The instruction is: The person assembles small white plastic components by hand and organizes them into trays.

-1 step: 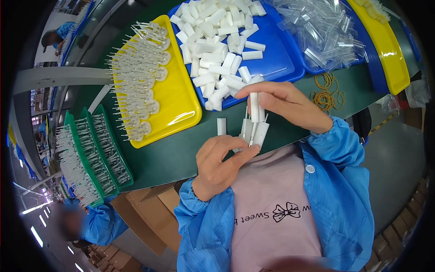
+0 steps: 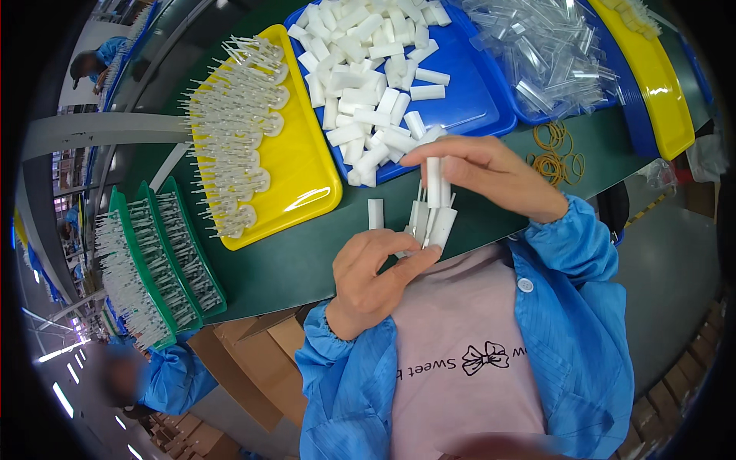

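My left hand [image 2: 369, 280] is closed at the table's front edge, pinching a small cluster of thin white rods that carry white foam-like blocks [image 2: 441, 228]. Above it, my right hand [image 2: 502, 180] grips another white block [image 2: 434, 182] between thumb and fingers. That block stands nearly upright over the cluster, its lower end at the rods. Whether a rod runs inside it is hidden. A single loose white block [image 2: 376, 214] stands on the green table [image 2: 268, 280], just beyond my left hand.
A blue tray [image 2: 471, 84] piled with white blocks lies ahead. Left of it are a yellow tray [image 2: 313, 203] of thin-stemmed white pieces and green racks [image 2: 213, 297] of similar ones. Clear plastic pieces [image 2: 537, 57], rubber bands [image 2: 553, 167] and another yellow tray [image 2: 675, 126] lie right. Co-workers are at left.
My right hand and its white block have shifted very slightly to the right. Both hands keep their grip.
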A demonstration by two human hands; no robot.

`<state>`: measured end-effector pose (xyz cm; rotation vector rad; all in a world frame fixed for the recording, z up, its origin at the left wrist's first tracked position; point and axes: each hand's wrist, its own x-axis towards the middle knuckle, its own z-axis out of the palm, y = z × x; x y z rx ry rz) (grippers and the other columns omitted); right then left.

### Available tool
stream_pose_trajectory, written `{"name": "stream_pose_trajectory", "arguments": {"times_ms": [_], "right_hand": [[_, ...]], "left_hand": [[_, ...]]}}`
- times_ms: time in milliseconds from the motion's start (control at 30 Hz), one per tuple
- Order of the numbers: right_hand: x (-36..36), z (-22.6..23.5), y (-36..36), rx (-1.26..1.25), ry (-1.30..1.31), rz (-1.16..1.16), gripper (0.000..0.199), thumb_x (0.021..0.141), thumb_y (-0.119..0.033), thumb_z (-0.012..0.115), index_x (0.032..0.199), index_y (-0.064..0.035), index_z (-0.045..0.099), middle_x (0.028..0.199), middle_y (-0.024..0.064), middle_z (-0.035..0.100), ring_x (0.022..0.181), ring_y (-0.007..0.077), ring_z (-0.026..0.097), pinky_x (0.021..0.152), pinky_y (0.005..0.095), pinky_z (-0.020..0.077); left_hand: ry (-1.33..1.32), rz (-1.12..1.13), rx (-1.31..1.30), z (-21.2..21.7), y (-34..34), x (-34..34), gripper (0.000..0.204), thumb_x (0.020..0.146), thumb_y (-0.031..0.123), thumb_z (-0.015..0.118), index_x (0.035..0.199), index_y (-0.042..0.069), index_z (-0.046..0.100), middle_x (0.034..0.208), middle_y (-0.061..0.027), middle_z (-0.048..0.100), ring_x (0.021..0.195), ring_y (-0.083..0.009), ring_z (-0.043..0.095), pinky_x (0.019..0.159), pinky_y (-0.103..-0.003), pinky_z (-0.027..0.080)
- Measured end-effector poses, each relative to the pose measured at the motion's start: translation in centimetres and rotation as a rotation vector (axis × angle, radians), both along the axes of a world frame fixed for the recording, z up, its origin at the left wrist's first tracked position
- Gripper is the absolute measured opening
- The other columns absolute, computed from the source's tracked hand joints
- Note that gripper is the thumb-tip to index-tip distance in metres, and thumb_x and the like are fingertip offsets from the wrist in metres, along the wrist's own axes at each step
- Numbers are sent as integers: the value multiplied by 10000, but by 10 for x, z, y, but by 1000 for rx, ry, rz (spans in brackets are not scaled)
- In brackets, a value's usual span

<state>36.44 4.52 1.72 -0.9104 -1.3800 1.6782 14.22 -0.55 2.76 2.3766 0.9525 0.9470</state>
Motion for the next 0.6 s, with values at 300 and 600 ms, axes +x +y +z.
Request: {"name": "stream_pose_trajectory", "arguments": {"times_ms": [300,600], "right_hand": [[0,0,-4,16,-21,34,124,863,-128,650,884,-22,590,912,33,588,887,94,536,819,244,422],[-10,6,-22,217,-33,-15,95,833,-85,669,882,-34,605,935,57,598,860,158,537,791,292,414]], "left_hand": [[24,-19,101,1,1,2,385,511,5,704,885,90,739,840,-52,607,747,-209,593,601,-306,487],[-292,301,-108,-4,-8,-2,264,684,15,759,937,14,685,910,-110,642,791,-247,631,709,-309,513]]}}
